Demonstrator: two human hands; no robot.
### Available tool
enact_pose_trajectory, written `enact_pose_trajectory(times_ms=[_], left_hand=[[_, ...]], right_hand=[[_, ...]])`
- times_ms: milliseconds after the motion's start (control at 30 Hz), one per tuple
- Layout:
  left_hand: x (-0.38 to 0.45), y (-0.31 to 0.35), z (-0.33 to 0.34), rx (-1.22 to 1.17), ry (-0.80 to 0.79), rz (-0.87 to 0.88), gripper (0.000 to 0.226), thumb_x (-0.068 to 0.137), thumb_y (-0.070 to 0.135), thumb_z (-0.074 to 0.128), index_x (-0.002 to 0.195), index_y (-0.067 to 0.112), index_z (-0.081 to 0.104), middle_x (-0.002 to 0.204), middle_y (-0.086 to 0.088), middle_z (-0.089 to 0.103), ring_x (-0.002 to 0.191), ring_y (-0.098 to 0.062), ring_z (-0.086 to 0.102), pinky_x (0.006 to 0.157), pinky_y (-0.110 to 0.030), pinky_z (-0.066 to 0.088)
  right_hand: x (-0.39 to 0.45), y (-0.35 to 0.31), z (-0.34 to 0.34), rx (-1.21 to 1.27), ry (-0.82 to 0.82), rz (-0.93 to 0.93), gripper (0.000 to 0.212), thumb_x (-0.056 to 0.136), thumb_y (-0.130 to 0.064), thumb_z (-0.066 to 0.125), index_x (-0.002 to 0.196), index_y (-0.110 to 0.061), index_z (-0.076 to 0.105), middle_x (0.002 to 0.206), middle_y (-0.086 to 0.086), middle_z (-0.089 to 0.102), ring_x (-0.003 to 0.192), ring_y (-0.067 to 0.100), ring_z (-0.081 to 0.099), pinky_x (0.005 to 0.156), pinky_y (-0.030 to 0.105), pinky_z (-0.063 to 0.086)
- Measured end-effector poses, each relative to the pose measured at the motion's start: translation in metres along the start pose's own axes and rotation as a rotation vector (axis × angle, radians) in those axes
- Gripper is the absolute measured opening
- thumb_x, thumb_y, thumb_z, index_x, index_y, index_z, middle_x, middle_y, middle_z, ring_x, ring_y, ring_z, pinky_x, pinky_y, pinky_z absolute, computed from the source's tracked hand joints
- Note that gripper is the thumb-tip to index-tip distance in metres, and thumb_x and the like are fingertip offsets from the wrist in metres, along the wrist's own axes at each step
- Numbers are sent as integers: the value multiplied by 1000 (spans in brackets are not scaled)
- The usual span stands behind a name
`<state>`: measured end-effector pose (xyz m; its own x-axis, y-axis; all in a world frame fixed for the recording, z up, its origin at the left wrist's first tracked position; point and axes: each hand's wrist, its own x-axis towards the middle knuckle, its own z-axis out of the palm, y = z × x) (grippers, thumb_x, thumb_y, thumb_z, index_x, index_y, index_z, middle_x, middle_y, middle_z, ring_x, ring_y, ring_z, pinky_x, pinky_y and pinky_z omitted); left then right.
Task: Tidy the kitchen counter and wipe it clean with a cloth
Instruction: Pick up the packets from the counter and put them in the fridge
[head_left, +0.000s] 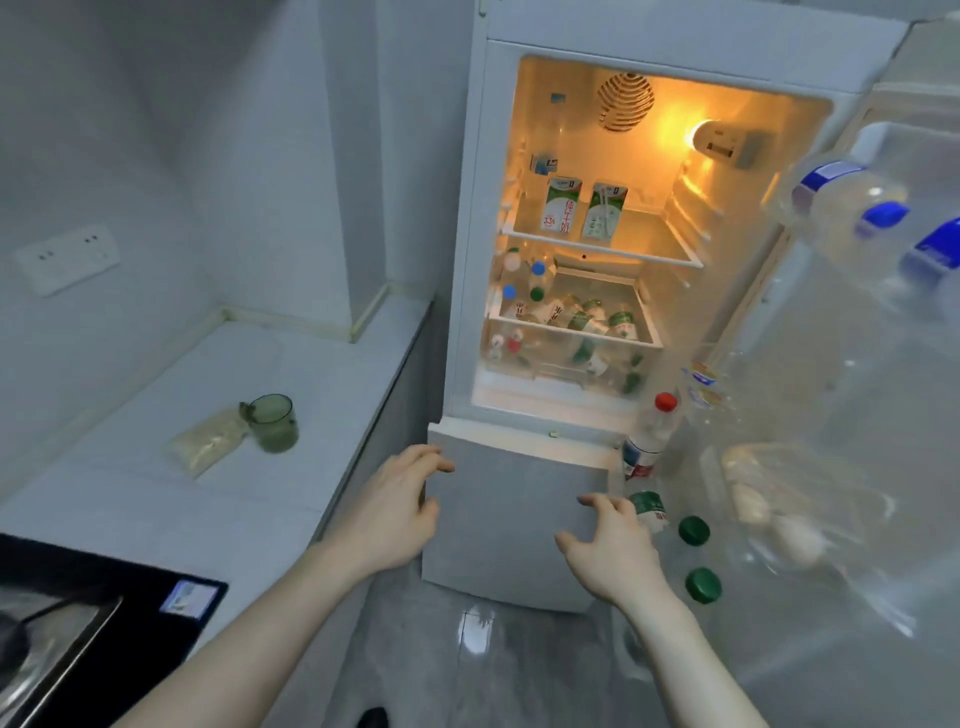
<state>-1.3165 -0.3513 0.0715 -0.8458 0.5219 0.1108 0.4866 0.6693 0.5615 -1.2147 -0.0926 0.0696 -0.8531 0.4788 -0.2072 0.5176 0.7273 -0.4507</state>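
The white kitchen counter (291, 374) runs along the left wall. On it stand a green translucent cup (274, 422) and, touching it on the left, a clear bag of pale grains (207, 440). My left hand (400, 512) reaches toward the top left corner of the fridge's lower door (511, 525), fingers spread, holding nothing. My right hand (608, 545) hovers in front of that same door on its right side, fingers apart and empty. No cloth is in view.
The fridge (597, 234) stands with its upper door (857, 415) swung open to the right, lit inside, holding two milk cartons (584, 208) and several bottles (576, 322). Door shelves carry bottles and eggs (779, 525). A black cooktop (104, 618) lies at the lower left. Wall sockets (67, 257) sit above the counter.
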Motion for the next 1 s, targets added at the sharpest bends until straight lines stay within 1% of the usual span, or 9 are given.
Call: enact_pose_trajectory(times_ms=[133,233,300,400,533,633,767,900,1000], left_hand=[[-54,21,13,0,15,-63,43,92,13,55,133,25,57,152,10,42,136,-15,44,113,-29,34],[-82,28,16,-2,14,-99,43,93,13,56,134,25,56,152,10,42,139,-14,41,113,-24,31],[-98,32,13,8,14,-115,44,93,12,56,135,25,56,152,9,41,139,-15,41,111,-23,29],[-116,31,7,22,19,-137,43,93,14,57,134,26,56,152,11,41,134,-15,45,110,-23,31],[-130,26,2,45,19,-167,42,93,17,57,134,28,55,152,13,40,127,-15,51,109,-26,35],[-135,22,1,56,17,-183,43,93,17,56,135,28,54,152,12,40,135,-13,44,110,-26,34],[-134,17,-8,56,14,-188,43,94,18,56,136,27,54,153,12,39,133,-13,46,109,-25,34],[-122,5,-26,57,27,-183,45,93,20,57,137,29,53,152,13,39,137,-11,42,110,-24,33],[-111,-6,-45,52,61,-182,43,93,21,57,136,30,54,150,14,41,135,-10,44,106,-23,35]], right_hand=[[-32,31,15,-39,-130,24,68,87,-50,62,147,-28,39,159,2,25,142,34,33,115,45,34],[-45,46,31,-48,-228,55,73,86,-51,63,149,-25,38,161,6,21,142,36,36,115,44,35],[-52,53,39,-85,-254,62,72,86,-52,63,148,-25,38,162,8,20,142,37,34,115,45,34],[-58,54,47,-152,-233,56,69,87,-49,61,148,-28,37,163,8,20,143,40,28,116,47,31],[-53,42,48,-162,-225,64,70,82,-46,60,147,-29,39,158,7,29,139,42,30,114,46,28],[-48,30,53,-131,-259,72,70,79,-42,58,146,-30,42,155,4,34,137,41,31,112,46,26],[-40,9,67,-136,-271,36,70,73,-42,55,141,-30,48,153,4,39,139,38,31,113,46,24],[-34,-24,75,-95,-253,-3,61,79,-37,59,139,-27,52,154,7,36,142,41,25,118,43,21],[-34,-56,82,-44,-235,-89,59,79,-29,59,138,-25,52,157,7,33,146,35,23,119,41,25]])
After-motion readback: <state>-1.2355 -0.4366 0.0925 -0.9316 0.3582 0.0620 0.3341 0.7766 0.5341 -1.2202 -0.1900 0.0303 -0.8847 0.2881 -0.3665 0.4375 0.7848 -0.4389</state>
